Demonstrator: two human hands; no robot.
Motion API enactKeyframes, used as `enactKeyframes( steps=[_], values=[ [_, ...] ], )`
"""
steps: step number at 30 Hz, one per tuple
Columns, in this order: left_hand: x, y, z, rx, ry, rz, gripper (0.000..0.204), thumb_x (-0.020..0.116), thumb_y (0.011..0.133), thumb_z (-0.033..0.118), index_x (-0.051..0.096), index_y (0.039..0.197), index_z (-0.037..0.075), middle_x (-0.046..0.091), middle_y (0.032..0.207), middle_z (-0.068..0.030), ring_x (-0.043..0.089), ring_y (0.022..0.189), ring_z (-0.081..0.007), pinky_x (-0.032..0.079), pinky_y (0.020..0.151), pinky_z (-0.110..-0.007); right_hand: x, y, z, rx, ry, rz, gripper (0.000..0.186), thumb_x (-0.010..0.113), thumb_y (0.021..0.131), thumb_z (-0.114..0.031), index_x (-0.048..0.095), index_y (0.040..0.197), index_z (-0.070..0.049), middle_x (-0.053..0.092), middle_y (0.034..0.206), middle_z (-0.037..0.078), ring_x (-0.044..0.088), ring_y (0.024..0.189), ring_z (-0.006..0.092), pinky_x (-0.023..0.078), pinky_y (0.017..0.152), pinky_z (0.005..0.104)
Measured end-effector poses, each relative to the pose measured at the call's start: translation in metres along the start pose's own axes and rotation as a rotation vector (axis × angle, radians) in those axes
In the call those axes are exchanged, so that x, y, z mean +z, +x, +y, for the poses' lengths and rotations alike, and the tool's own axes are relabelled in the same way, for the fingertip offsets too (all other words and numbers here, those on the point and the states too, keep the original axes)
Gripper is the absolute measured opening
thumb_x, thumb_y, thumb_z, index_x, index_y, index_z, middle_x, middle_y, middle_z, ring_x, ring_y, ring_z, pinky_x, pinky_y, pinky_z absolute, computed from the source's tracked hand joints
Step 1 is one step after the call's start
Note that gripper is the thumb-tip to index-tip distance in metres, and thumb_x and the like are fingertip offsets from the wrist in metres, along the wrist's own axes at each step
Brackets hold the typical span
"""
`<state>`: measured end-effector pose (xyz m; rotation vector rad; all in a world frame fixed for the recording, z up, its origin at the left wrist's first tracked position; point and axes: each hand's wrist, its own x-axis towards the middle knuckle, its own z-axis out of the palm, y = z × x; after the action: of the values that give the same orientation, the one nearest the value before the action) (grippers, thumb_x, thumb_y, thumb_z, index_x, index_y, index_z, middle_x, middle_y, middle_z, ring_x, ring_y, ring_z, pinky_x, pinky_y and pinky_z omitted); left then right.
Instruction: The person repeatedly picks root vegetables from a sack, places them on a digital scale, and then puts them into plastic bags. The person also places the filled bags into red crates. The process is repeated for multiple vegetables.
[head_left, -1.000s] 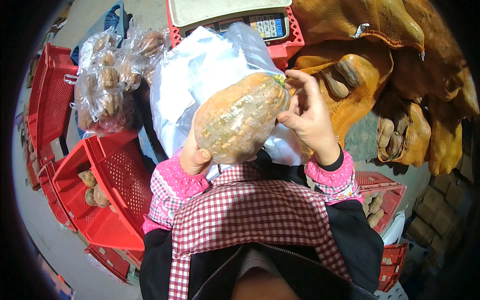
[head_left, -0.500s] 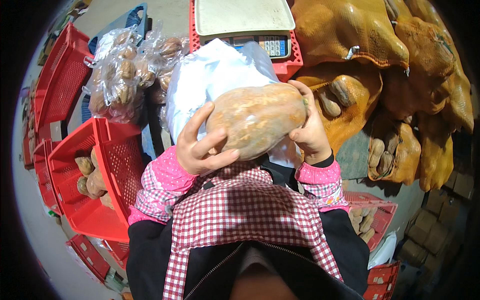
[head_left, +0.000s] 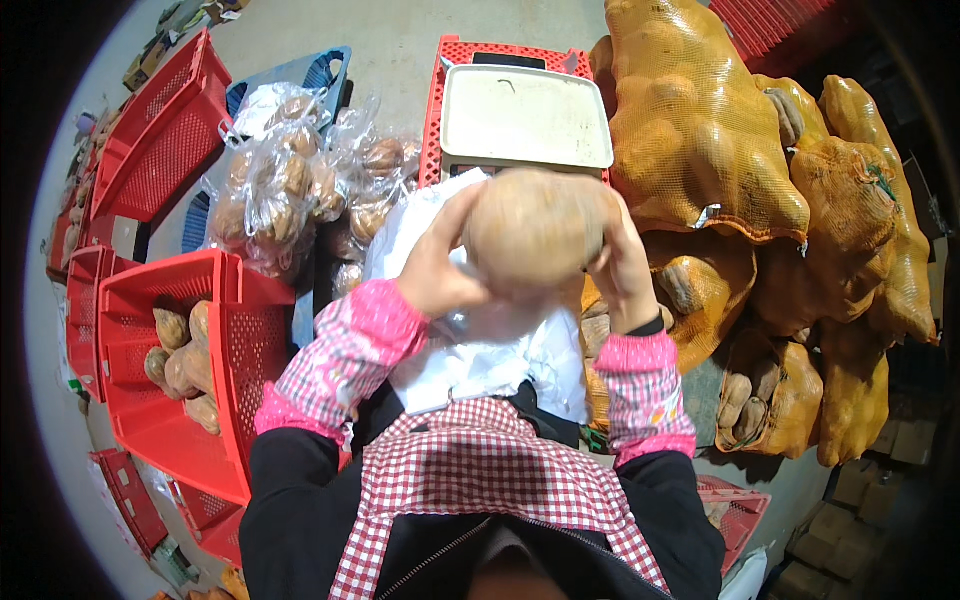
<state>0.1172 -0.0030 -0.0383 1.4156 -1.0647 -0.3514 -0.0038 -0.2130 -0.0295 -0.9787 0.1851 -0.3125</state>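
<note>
A tan, mottled pumpkin, blurred by motion, is held up in front of me between both hands. My left hand grips its left side, with the fingers partly hidden behind it. On the right end, my right hand curls round the pumpkin. White plastic bags lie below it, close to my apron. Just beyond the pumpkin is a weighing scale with a cream-coloured tray, standing on a red crate.
To the left, bagged pumpkins lie beside a red crate with several loose pumpkins in it. Another red crate stands behind. Large orange mesh sacks full of pumpkins crowd the right, one open sack lying nearer me.
My arms have stretched farther forward, carrying the pumpkin closer to the scale, and the pumpkin has turned. My view has tilted, so the scale and sacks sit lower in it.
</note>
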Motion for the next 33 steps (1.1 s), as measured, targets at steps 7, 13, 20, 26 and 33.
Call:
enactKeyframes(
  steps=[7,13,20,26,33],
  values=[
    [-0.031,0.119,-0.064,-0.538,-0.667,0.143,0.083,0.071,0.08,0.021,0.02,0.144,0.009,0.043,0.131,-0.0178,0.051,0.115,-0.0276,0.052,0.087,-0.041,-0.035,0.12,0.0,0.268,-0.262,0.205,0.058,0.031,0.095,-0.054,0.038,0.133,-0.009,0.054,0.117,0.016,0.062,0.093,0.0269,0.052,0.075,0.037],
    [-0.048,0.158,-0.092,-0.764,-0.435,0.124,0.063,0.051,0.089,0.047,0.03,0.138,0.013,0.043,0.128,-0.0144,0.061,0.091,-0.0283,0.056,0.07,-0.034,-0.053,0.16,0.012,0.321,-0.399,0.235,0.056,0.03,0.098,-0.046,0.029,0.137,-0.006,0.05,0.121,0.021,0.067,0.072,0.0263,0.055,0.053,0.0256],
    [-0.047,0.177,-0.095,-0.784,-0.206,0.11,0.064,0.054,0.086,0.051,0.037,0.132,0.009,0.051,0.109,-0.0121,0.056,0.059,-0.0152,0.054,0.053,-0.029,-0.071,0.162,0.004,0.415,-0.546,0.216,0.051,0.032,0.097,-0.048,0.053,0.108,-0.003,0.06,0.069,0.01,0.062,0.056,0.0174,0.05,0.048,0.0255],
    [-0.042,0.19,-0.095,-0.722,-0.006,0.119,0.07,0.055,0.082,0.058,0.048,0.122,0.001,0.055,0.09,-0.0089,0.053,0.059,-0.012,0.047,0.046,-0.024,-0.065,0.1,0.008,-0.063,-0.589,0.339,0.027,0.058,0.088,-0.014,0.054,0.111,0.0,0.06,0.078,0.005,0.058,0.065,0.01,0.046,0.056,0.0228],
    [-0.049,0.169,-0.075,-0.449,0.239,0.272,0.056,0.061,0.086,0.038,0.046,0.125,0.0,0.056,0.112,-0.0106,0.059,0.071,-0.0113,0.048,0.056,-0.023,0.021,-0.04,0.04,-0.372,-1.018,-0.216,0.04,0.07,0.077,-0.017,0.056,0.111,-0.001,0.058,0.091,0.012,0.058,0.086,0.0259,0.049,0.075,0.0359]
  ],
)
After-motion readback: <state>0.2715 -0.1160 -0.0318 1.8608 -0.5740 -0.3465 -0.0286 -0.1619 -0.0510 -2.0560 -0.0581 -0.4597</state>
